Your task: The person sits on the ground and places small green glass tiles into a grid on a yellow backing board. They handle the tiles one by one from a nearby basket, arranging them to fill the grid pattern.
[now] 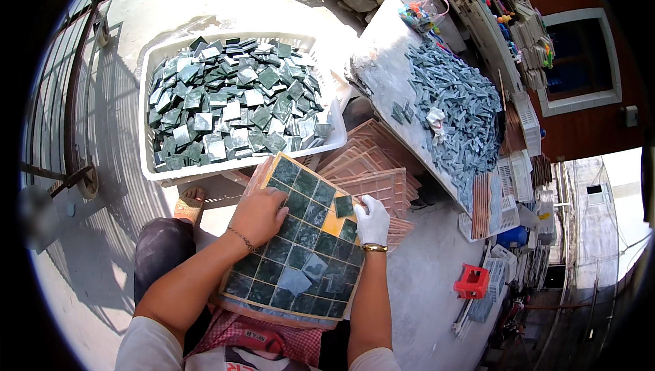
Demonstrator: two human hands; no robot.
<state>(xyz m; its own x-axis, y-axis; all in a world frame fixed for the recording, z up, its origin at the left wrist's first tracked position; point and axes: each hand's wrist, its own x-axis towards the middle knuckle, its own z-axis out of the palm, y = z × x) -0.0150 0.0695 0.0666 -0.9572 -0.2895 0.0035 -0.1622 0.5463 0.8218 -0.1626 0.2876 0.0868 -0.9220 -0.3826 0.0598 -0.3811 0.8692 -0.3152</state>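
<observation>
A tray of square dark green stone tiles (293, 238) lies tilted over my lap, with the tiles set in rows on a yellow-edged grid. Over its left side rests my bare left hand (258, 219), fingers bent and drawn in against the tiles; whatever they may pinch is hidden. My right hand (372, 221), in a white glove, is closed at the right edge and grips a small green tile (344, 206) by its side. Bare yellow cells (332, 223) show beside that tile. Two paler loose tiles (295, 280) lie askew on the lower rows.
A white plastic crate (147, 132) heaped with green tiles stands beyond the tray. Reddish gridded trays (375, 183) are stacked to the right. Farther right, a slab table (389, 64) carries a pile of narrow stone strips (454, 98). A red crate (471, 281) sits on the floor.
</observation>
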